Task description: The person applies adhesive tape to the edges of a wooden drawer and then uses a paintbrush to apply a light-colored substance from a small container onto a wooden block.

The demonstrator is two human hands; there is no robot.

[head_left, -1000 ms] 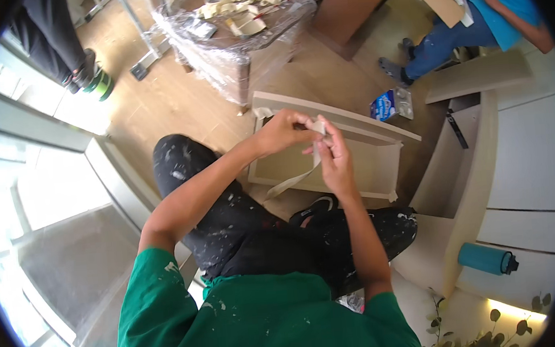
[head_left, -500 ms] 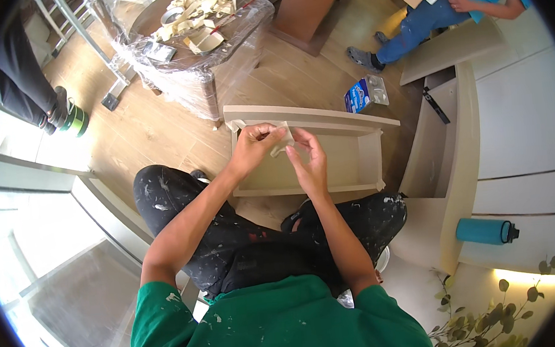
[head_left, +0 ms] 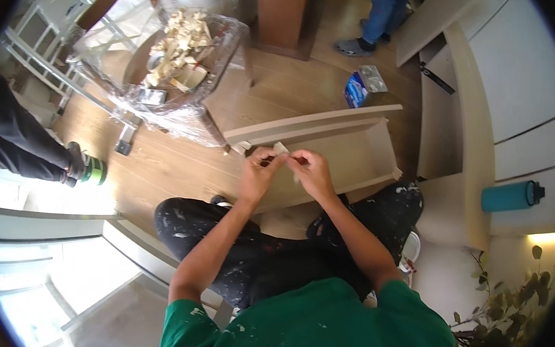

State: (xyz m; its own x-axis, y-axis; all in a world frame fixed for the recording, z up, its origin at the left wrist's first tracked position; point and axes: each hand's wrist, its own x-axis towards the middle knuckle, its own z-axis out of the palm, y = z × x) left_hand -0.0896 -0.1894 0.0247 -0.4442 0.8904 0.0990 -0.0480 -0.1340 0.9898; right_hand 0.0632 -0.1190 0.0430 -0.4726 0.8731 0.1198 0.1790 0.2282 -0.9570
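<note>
My left hand (head_left: 258, 173) pinches a small piece of cream masking tape (head_left: 280, 148), which sticks up past the fingertips. Beside it, my right hand (head_left: 312, 172) is closed at the fingertips on the same tape, and the two hands almost touch. A bit of the tape hangs below the right fingers. Both hands are over the left part of a beige drawer (head_left: 362, 151) that lies on the floor in front of my knees. Another scrap of tape (head_left: 241, 147) clings to the drawer's far left corner.
A plastic-wrapped chair (head_left: 211, 123) holds a heap of crumpled tape (head_left: 188, 37). Beyond the drawer stands a blue box (head_left: 356, 90). At right are an open cabinet (head_left: 469, 126) and a teal bottle (head_left: 509, 196). Two other people's legs show at left (head_left: 24, 138) and far right (head_left: 387, 8).
My hands have come closer together, and the right fingers have closed on the tape. The view has shifted, so the chair and drawer sit differently in it. The far-right person has moved partly out of view.
</note>
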